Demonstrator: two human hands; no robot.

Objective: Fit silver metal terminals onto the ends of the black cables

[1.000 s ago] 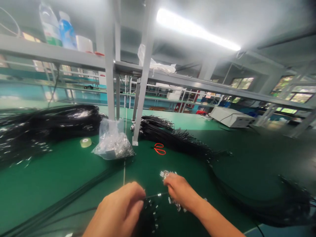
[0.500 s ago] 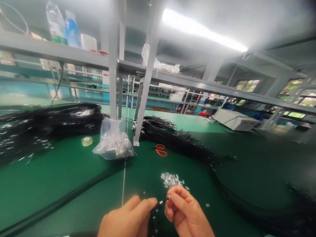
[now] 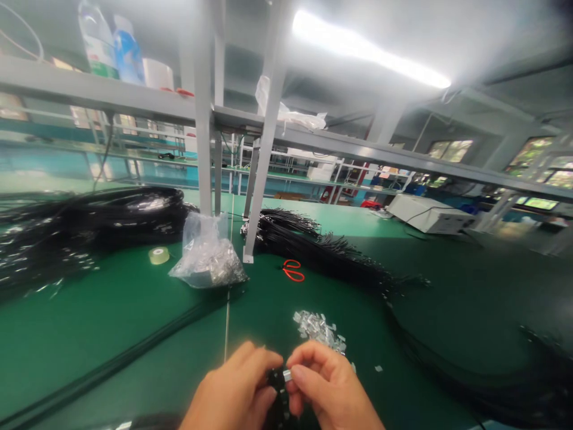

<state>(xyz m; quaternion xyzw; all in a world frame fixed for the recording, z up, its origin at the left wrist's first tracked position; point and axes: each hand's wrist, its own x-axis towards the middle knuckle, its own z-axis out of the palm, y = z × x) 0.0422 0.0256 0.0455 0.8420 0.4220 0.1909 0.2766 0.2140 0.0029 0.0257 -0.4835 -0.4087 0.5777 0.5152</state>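
At the bottom centre my left hand is closed around several thin black cables, whose ends carry small pale tips. Facing it, my right hand pinches a small shiny, whitish piece against one of the cable ends. Whether that piece sits around the end or only beside it, I cannot tell. Just beyond my right hand lies a loose pile of small clear or silvery pieces. One more such piece lies apart on the green table.
A clear bag of small pieces stands beside a tape roll. Red-handled scissors lie near a metal shelf post. Black cable bundles stretch rightward; another bundle lies left. A white box stands far right.
My right hand has shifted slightly left and down, closer to my left hand. A larger shiny piece now shows between its fingertips, and more of the pile is uncovered.
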